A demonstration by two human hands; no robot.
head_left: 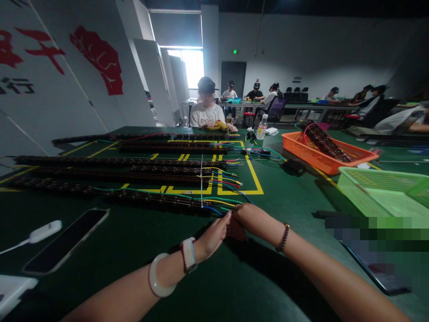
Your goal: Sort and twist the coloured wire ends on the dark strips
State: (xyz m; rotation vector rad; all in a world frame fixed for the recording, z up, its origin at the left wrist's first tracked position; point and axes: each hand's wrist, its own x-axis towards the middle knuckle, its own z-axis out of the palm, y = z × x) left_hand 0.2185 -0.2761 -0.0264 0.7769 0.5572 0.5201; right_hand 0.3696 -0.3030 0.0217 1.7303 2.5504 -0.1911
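My left hand (pixel 214 236) and my right hand (pixel 254 220) meet at the loose wire ends of the nearest dark wire bundle (pixel 161 199). The fingers of my left hand are pressed together, with the tip of a blue wire (pixel 212 209) close to them. My right hand bends down, fingers closed, beside a yellow wire (pixel 219 202) and a green wire. What either hand grips is hidden between them. A white cable tie (pixel 201 181) stands up from the bundle near its wire end. More long dark bundles (pixel 110 162) lie behind, parallel to it.
A phone (pixel 69 241) and a white charger (pixel 46 231) lie at left. On the right are an orange basket (pixel 330 165) holding a dark bundle, a green basket (pixel 385 176) and a dark tablet-like device (pixel 375 268). A bottle (pixel 262 127) stands farther back. A person (pixel 207 109) sits opposite.
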